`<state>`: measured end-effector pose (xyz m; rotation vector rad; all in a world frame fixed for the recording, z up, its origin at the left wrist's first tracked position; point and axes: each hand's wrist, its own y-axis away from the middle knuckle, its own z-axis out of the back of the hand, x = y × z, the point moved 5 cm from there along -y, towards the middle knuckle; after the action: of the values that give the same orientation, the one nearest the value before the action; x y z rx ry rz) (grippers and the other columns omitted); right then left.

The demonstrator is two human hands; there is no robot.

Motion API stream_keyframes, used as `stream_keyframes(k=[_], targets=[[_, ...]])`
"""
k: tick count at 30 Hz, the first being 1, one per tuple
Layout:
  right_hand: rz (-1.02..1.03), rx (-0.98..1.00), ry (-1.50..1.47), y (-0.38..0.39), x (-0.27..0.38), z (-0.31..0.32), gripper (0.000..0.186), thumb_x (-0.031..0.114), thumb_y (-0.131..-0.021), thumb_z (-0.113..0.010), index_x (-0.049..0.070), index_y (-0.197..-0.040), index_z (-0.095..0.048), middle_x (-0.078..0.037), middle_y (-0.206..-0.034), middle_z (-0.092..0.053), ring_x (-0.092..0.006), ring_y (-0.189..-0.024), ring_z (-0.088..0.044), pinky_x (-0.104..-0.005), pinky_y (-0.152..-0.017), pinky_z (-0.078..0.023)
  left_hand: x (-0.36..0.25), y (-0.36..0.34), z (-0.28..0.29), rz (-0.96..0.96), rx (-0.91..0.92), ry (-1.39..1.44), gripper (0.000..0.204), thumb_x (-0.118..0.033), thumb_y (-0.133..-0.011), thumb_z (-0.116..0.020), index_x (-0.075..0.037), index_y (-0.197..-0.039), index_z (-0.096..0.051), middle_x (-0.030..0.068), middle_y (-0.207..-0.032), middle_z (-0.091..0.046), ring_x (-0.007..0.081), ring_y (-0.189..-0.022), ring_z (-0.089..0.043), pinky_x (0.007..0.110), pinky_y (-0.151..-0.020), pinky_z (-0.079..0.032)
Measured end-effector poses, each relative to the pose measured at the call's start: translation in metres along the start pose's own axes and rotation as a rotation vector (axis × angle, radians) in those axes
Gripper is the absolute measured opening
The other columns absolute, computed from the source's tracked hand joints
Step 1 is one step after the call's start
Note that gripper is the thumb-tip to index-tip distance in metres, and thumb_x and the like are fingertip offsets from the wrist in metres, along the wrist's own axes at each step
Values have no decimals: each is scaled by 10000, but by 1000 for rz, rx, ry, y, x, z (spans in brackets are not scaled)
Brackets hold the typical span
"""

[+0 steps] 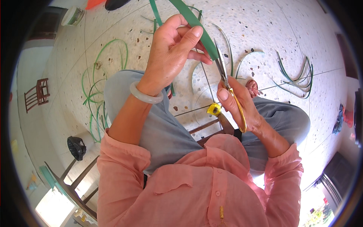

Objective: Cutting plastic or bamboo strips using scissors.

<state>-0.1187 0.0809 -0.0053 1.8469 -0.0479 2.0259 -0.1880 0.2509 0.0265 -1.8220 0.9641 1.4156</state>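
Note:
My left hand (174,53) pinches a flat green strip (191,19) near the top of the view, a pale bangle on its wrist. The strip's lower end lies against the blades of scissors (221,64) with yellow-gold handles. My right hand (236,106) is closed on those scissors, just below and right of my left hand. A yellow tape measure (214,109) sits between my legs, by a dark wooden bar.
Loops of green strip (109,43) lie on the speckled floor at left, more curved strips (302,83) at right. A small wooden chair (37,94), a white bucket (72,16), a dark bag (75,148) and a wooden stool or chair (68,181) stand around me.

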Motion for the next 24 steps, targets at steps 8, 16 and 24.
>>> stream_keyframes(k=[8, 16, 24], targets=[[32, -43, 107, -1, 1, 2, 570, 537, -885, -614, 17, -737, -434, -14, -590, -358, -99, -582, -345, -292, -502, -344, -1, 2, -2, 5, 13, -15, 241, -163, -981, -523, 46, -1098, -497, 116, -880, -635, 198, -763, -662, 343, -616, -603], [44, -57, 218, 0, 1, 5, 583, 539, -875, -624, 6, -731, -438, -58, -543, -359, -125, -545, -353, -324, -485, -352, 0, -1, -4, 5, 20, -18, 226, -137, -977, -523, 51, -1098, -499, 116, -869, -631, 195, -760, -663, 341, -617, -604], [20, -46, 220, 0, 3, 6, 597, 559, -864, -626, 9, -722, -442, -59, -533, -365, -127, -531, -362, -328, -477, -352, -1, -1, -4, 16, 18, -2, 199, -125, -974, -522, 43, -1082, -513, 97, -855, -626, 176, -747, -652, 339, -617, -606]])
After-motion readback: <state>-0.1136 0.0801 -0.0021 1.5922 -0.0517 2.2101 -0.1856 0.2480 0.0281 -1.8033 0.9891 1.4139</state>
